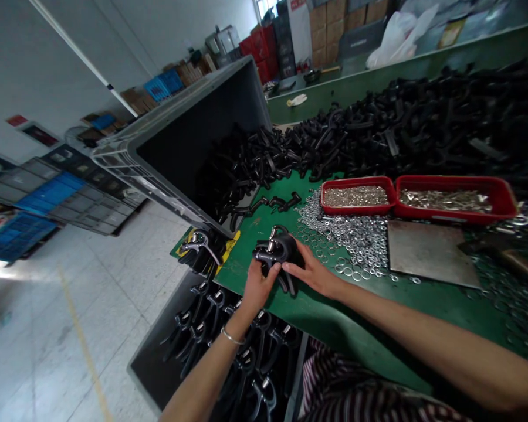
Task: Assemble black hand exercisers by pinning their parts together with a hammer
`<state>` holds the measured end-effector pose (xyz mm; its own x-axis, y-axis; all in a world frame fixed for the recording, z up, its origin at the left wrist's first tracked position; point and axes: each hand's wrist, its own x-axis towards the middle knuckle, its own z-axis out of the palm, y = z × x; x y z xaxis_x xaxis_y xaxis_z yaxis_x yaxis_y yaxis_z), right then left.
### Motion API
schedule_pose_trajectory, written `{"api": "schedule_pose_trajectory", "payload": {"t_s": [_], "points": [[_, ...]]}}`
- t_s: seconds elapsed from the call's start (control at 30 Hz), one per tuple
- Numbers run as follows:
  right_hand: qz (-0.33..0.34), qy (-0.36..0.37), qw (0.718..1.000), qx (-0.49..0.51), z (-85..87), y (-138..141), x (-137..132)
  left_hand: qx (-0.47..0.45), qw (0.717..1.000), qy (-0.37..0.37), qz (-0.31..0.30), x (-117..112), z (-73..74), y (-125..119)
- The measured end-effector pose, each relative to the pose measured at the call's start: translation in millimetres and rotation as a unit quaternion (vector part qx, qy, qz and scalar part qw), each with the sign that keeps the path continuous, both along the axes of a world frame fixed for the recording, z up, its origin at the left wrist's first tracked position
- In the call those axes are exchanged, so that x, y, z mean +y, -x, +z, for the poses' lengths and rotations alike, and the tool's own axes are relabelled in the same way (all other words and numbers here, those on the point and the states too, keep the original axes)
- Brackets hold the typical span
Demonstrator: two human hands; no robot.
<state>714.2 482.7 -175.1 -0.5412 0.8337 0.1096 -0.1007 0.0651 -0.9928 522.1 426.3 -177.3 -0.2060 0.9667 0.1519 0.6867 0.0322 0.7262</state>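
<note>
Both my hands hold a black plier-like part [286,249] above the front edge of the green tabletop [240,271]. A silver coil spring stands up on its top, and curved black arms hang below. My left hand [259,284] grips it from the left, thumb on its front. At its right side, my right hand [310,271] is closed round it, with the thumb near the other thumb. The fingers behind the part are hidden. Similar parts [200,243] lie on the table corner to the left.
Below the table edge, a grey crate [152,357] holds several similar parts. A tipped grey crate [176,193] spills black pieces [334,132] across the back. Metal rings [356,243], red trays [358,210] of small metal pieces, a metal plate [431,252] and a hammer [521,265] lie rightward.
</note>
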Motion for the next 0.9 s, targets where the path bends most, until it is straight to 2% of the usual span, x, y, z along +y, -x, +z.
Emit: {"api": "schedule_pose_trajectory", "payload": {"t_s": [0.07,0.17,0.27,0.37,0.47,0.57,0.63,0.73,0.83,0.9], "points": [[0.027,-0.098,0.994,-0.027,9.0,-14.0,5.3,-0.014,0.999,-0.048,0.007,-18.7,-10.9,-0.3],[0.071,-0.143,0.986,-0.039,15.2,-25.5,13.9,-0.043,0.998,-0.022,-0.036,-37.9,-24.8,-5.6],[0.065,-0.087,0.993,-0.054,9.8,-20.4,19.0,-0.056,0.997,-0.016,-0.047,-44.8,-34.6,-20.7],[0.018,0.001,0.999,-0.035,2.8,-11.5,18.6,-0.061,0.997,-0.034,-0.036,-46.9,-37.6,-38.0],[-0.03,-0.004,0.999,-0.044,3.1,-10.6,16.0,-0.07,0.996,-0.05,-0.034,-51.3,-32.7,-50.3],[-0.037,-0.046,0.998,-0.013,6.4,-12.9,14.0,-0.125,0.989,-0.077,-0.027,-55.9,-22.9,-60.5],[-0.041,-0.015,0.999,0.03,6.6,-12.0,13.1,-0.182,0.978,-0.09,-0.04,-55.4,-16.7,-67.3],[-0.076,0.082,0.993,0.046,5.2,-8.0,11.1,-0.244,0.963,-0.096,-0.063,-49.4,-12.7,-73.6],[-0.128,0.104,0.985,0.047,3.9,-6.3,7.8,-0.231,0.967,-0.101,-0.032,-43.5,-16.8,-73.2],[-0.141,0.099,0.983,0.069,2.4,-6.5,5.7,-0.244,0.967,-0.076,0.001,-40.5,-23.0,-70.5]]}}
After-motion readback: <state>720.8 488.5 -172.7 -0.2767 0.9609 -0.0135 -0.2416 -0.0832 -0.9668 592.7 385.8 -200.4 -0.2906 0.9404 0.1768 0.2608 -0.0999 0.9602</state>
